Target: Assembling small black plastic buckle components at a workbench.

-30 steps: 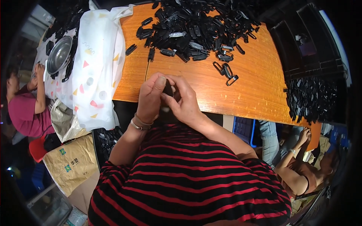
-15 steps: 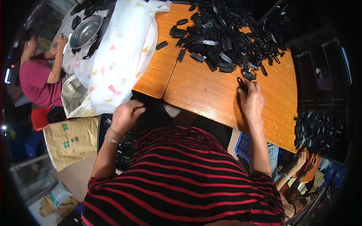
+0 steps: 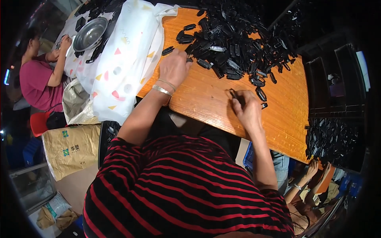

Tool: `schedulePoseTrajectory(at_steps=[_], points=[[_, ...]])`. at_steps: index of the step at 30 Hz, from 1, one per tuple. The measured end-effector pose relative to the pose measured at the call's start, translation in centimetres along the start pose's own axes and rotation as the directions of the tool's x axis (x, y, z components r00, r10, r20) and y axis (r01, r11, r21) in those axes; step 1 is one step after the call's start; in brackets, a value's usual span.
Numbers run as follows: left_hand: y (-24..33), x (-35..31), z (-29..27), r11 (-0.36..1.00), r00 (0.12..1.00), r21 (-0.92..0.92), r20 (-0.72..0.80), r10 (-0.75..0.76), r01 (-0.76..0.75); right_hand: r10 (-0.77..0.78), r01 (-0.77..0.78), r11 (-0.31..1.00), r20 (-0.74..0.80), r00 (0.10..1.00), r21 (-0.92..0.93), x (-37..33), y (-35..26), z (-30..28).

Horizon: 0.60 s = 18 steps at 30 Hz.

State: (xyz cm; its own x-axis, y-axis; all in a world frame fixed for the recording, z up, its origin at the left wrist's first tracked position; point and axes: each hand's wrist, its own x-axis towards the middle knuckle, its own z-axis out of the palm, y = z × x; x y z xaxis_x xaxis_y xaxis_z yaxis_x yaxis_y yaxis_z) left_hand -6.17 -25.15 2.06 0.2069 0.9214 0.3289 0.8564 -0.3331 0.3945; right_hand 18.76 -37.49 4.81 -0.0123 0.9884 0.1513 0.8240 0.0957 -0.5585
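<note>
My left hand (image 3: 174, 70) reaches over the wooden table (image 3: 206, 97), its fingers closed on a small black plastic part (image 3: 189, 60) at the near left edge of a pile. Nearer to me, my right hand (image 3: 250, 110) pinches another dark part (image 3: 234, 94), mostly covered by the thumb and fingers. Beside that hand lie a loose black oval part (image 3: 260, 94) and a smaller black piece (image 3: 264, 106). The pile of glossy black parts (image 3: 238, 51) spreads across the far side of the table.
A white patterned sheet (image 3: 123, 71) drapes along the left, with a metal bowl (image 3: 90, 35) beyond it. A person in a maroon shirt (image 3: 41, 85) works there. More black parts (image 3: 331, 137) lie at right, near another person's hands (image 3: 311, 169). A brown sack (image 3: 73, 150) hangs low left.
My left hand has moved from near my lap up onto the table and closed on a black part. My right hand has drawn back from the pile, toward me and left; loose parts now lie beside it.
</note>
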Motion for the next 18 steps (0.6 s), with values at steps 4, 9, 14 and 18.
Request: schedulePoseTrajectory(at_steps=[4,9,14,18], points=[[1.6,-1.6,-1.9,0.937,0.975,-0.277,0.127,-0.182,0.211,-0.016,0.016,0.938,-0.002,1.000,0.348,1.3,-1.2,3.6],[2.4,-4.8,0.1,0.526,0.975,-0.822,0.155,-0.161,0.217,0.003,0.022,0.861,-0.047,0.999,0.508,3.9,-5.0,6.2],[4.1,-6.0,-0.6,0.551,0.975,-0.812,0.221,-0.013,0.192,-0.027,0.056,0.876,-0.067,0.997,0.478,4.0,-5.7,6.1],[4.1,-6.1,-1.6,0.087,0.930,-0.927,0.368,0.019,0.365,0.033,0.048,0.783,-0.118,0.992,0.621,3.6,-5.5,5.5]])
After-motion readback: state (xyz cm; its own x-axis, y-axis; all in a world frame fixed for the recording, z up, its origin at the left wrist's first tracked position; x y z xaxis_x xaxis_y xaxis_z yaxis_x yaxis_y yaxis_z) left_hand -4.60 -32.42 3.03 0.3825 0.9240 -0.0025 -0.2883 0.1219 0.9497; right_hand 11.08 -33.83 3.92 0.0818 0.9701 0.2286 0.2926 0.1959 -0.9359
